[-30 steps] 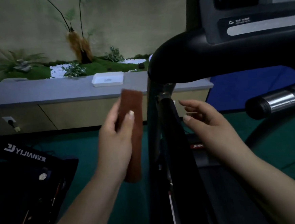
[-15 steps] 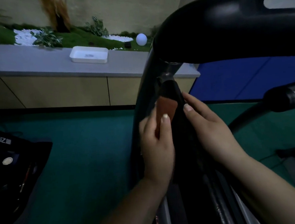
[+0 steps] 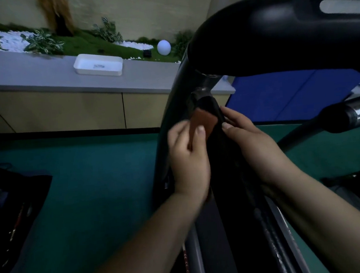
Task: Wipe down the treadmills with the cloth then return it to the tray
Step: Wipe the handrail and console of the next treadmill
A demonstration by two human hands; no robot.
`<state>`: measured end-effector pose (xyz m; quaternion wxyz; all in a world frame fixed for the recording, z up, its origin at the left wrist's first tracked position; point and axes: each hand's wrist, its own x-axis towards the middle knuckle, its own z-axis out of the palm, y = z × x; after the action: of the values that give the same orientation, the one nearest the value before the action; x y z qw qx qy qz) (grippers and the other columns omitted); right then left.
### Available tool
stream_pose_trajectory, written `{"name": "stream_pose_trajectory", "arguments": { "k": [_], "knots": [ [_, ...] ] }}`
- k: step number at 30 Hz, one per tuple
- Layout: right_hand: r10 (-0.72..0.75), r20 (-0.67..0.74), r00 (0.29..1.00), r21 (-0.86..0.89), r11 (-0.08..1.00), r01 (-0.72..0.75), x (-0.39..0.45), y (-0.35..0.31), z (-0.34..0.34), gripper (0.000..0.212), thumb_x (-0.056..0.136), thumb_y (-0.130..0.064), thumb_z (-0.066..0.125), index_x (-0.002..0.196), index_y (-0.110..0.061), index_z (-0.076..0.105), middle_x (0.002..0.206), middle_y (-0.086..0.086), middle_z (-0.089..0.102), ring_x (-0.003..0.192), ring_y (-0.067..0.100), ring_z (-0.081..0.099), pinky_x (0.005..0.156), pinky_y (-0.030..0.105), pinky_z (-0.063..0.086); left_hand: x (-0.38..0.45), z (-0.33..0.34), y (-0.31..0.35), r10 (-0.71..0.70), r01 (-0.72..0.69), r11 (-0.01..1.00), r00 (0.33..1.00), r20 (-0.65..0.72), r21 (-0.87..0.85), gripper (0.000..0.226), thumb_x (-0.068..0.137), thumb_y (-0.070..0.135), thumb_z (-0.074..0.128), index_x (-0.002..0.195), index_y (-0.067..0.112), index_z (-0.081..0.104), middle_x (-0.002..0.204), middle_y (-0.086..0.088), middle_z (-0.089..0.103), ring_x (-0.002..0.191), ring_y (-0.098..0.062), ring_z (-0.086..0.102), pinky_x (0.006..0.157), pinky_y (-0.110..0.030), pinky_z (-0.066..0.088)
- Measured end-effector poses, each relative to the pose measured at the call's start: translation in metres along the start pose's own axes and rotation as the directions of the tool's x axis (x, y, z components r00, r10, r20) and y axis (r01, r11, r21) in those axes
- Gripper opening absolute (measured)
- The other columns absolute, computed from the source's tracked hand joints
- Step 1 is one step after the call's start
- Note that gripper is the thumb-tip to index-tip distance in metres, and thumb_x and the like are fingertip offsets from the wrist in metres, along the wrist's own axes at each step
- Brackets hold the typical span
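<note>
A reddish-brown cloth (image 3: 203, 121) lies against the black upright post (image 3: 177, 115) of the treadmill, just under the console arm (image 3: 274, 36). My left hand (image 3: 189, 159) grips the cloth, thumb on its front, and most of the cloth is hidden behind the hand. My right hand (image 3: 255, 145) rests on the right side of the post, fingers straight and touching the dark frame beside the cloth. The white tray (image 3: 98, 64) sits on the grey counter (image 3: 29, 72) at the back left, well away from both hands.
A chrome-tipped handlebar (image 3: 349, 116) sticks out at the right. Another dark machine's console (image 3: 12, 203) sits at the lower left. Green floor (image 3: 96, 181) lies between the machines, blue mats (image 3: 290, 93) behind. Plants and a white globe lamp (image 3: 164, 47) line the back ledge.
My left hand brought the cloth from mid-air onto the treadmill post. My right hand closed in on the post's right side. Since half a second ago both hands have hardly shifted.
</note>
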<state>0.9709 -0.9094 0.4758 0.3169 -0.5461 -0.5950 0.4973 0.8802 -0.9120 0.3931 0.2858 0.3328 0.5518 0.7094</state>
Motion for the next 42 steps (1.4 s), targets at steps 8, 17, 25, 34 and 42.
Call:
{"name": "stream_pose_trajectory", "arguments": {
  "k": [8,17,25,34,42],
  "knots": [
    [-0.052,-0.056,0.997,-0.143,0.989,0.044,-0.004,-0.004,0.002,0.034,0.098,-0.035,0.043,0.130,-0.049,0.047,0.098,-0.022,0.064,0.077,-0.011,0.061,0.054,0.001,0.041,-0.029,-0.005,-0.005,0.002,0.000,0.994,1.000,0.019,-0.108,0.041,0.088,0.042,0.047,0.115,0.015,0.063,0.113,0.017,0.054,0.104,0.004,0.056,0.090,-0.014,0.042],
    [-0.063,-0.067,0.996,-0.166,0.985,0.051,-0.004,-0.001,0.002,0.034,0.099,-0.035,0.043,0.128,-0.051,0.048,0.101,-0.024,0.064,0.073,-0.016,0.059,0.054,-0.001,0.038,-0.006,-0.003,-0.008,0.079,-0.070,0.993,0.993,0.089,-0.097,0.039,0.092,0.030,0.046,0.121,0.008,0.059,0.120,0.006,0.050,0.110,0.001,0.051,0.094,-0.009,0.036],
    [-0.069,-0.100,0.993,-0.109,0.992,0.058,-0.003,0.003,0.001,0.034,0.099,-0.030,0.042,0.124,-0.049,0.055,0.099,-0.032,0.062,0.078,-0.023,0.057,0.057,-0.002,0.039,0.051,0.009,-0.002,0.193,-0.191,0.981,0.968,0.158,-0.029,0.043,0.090,0.034,0.042,0.117,0.008,0.062,0.117,0.006,0.052,0.115,-0.019,0.049,0.099,-0.017,0.035],
    [0.050,-0.011,0.999,0.201,0.978,-0.047,-0.003,0.005,-0.005,0.028,0.097,-0.013,0.048,0.122,-0.019,0.061,0.101,0.003,0.072,0.089,0.012,0.069,0.079,0.025,0.055,-0.005,-0.013,0.001,0.262,-0.257,0.965,0.943,0.206,-0.054,0.039,0.091,0.030,0.040,0.117,0.009,0.060,0.122,-0.005,0.055,0.117,-0.023,0.050,0.104,-0.034,0.038],
    [-0.037,0.060,0.998,0.106,0.994,0.030,-0.030,0.026,-0.028,0.032,0.095,-0.014,0.051,0.125,-0.021,0.060,0.114,0.001,0.070,0.103,0.019,0.067,0.082,0.029,0.056,-0.078,-0.031,0.011,0.308,-0.290,0.951,0.925,0.221,-0.110,0.034,0.092,0.024,0.042,0.123,0.020,0.056,0.127,0.003,0.054,0.121,-0.020,0.049,0.102,-0.025,0.036]
  ]
}}
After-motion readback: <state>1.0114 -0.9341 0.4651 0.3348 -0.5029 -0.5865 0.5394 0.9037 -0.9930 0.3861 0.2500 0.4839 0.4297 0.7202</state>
